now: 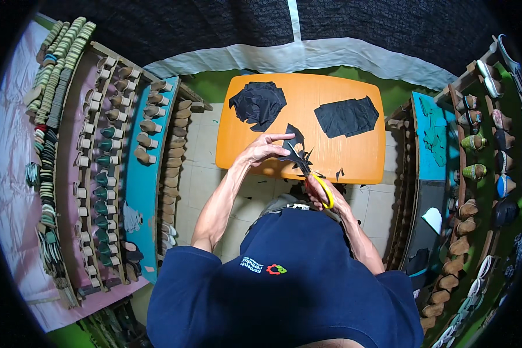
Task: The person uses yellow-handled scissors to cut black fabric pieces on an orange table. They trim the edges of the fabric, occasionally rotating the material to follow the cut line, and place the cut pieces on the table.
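My left hand [262, 151] pinches a piece of thin black material [295, 137] over the near edge of an orange table [298, 98]. In my right hand [318, 192] is a pair of scissors [329, 194] with yellow handles. The scissors' blades point up and left at the black piece, close to my left fingertips; dark scraps around them partly hide the blades. A crumpled heap of black pieces [259, 104] lies at the table's far left. Flatter black pieces [347, 117] are stacked on its right side.
Small black offcuts [340, 173] are on the table's near right edge, others on the tiled floor. Racks of shoe lasts [106, 194] stand at left, and more shelves with shoes and lasts [468, 217] at right. A dark curtain [226, 26] hangs behind the table.
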`<state>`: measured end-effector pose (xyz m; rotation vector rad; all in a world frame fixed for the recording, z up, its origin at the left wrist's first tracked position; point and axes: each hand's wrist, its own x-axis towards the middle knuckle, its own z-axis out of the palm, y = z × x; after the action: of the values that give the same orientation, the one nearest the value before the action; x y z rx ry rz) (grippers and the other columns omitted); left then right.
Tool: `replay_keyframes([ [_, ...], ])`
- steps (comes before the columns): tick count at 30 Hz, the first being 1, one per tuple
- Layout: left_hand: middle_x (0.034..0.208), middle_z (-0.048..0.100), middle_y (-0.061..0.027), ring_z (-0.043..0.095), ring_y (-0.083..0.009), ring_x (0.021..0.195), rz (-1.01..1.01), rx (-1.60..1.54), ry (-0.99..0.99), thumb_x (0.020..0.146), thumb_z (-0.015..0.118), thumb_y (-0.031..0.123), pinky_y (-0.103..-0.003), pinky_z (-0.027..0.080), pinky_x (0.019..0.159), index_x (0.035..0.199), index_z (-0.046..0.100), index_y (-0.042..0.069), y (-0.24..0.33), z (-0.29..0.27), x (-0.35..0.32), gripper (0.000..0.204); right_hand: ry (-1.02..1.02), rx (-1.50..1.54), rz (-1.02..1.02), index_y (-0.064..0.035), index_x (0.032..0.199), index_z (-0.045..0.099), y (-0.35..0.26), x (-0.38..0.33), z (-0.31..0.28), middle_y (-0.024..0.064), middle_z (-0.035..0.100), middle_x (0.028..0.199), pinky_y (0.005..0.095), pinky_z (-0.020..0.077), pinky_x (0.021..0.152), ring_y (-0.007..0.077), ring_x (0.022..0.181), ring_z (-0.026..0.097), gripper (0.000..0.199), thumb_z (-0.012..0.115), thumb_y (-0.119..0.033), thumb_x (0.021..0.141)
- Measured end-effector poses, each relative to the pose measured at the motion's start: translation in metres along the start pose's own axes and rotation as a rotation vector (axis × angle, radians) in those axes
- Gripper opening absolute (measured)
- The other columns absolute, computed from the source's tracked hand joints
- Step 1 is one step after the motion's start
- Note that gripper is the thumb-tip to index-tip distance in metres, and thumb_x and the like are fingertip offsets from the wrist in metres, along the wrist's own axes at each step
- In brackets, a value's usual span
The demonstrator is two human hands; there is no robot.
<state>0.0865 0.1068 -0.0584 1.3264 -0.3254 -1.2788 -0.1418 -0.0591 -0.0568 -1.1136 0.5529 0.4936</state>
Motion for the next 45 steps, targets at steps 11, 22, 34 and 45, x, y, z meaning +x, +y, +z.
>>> replay_keyframes([
  [11,0.098,0.072,-0.0046,0.068,-0.0105,0.086,0.091,-0.090,0.083,0.086,0.073,0.002,-0.025,0.056,0.081,0.141,0.055,0.005,-0.016,0.003,0.002,0.058,0.038,-0.049,-0.068,-0.0112,0.078,0.048,0.007,0.005,-0.002,-0.0047,0.038,0.054,0.0242,0.0325,0.036,0.0067,0.039,0.037,0.058,0.055,-0.067,0.093],
  [22,0.101,0.073,-0.0070,0.068,-0.0088,0.082,0.163,-0.219,0.143,0.084,0.075,0.001,-0.021,0.055,0.076,0.139,0.056,0.002,-0.030,0.015,0.001,0.058,0.100,-0.143,-0.127,-0.0126,0.072,0.047,-0.003,-0.005,0.002,-0.0031,0.041,0.052,0.0237,0.0341,0.035,0.0067,0.038,0.040,0.058,0.056,-0.065,0.093],
  [34,0.090,0.071,-0.0023,0.066,-0.0072,0.082,0.151,-0.130,0.127,0.086,0.074,0.005,-0.022,0.054,0.082,0.138,0.057,0.004,-0.021,0.014,-0.001,0.055,0.059,-0.235,-0.178,-0.0085,0.066,0.049,0.010,0.004,-0.007,-0.0012,0.042,0.049,0.0263,0.0385,0.038,0.0094,0.039,0.045,0.065,0.051,-0.067,0.095],
  [45,0.094,0.074,-0.0088,0.069,-0.0103,0.082,0.199,-0.168,0.128,0.086,0.072,-0.001,-0.023,0.054,0.084,0.147,0.046,0.003,-0.033,0.020,0.003,0.067,0.115,-0.165,-0.120,-0.0090,0.068,0.050,0.007,0.007,-0.007,-0.0008,0.043,0.053,0.0271,0.0354,0.036,0.0099,0.039,0.042,0.060,0.055,-0.062,0.095],
])
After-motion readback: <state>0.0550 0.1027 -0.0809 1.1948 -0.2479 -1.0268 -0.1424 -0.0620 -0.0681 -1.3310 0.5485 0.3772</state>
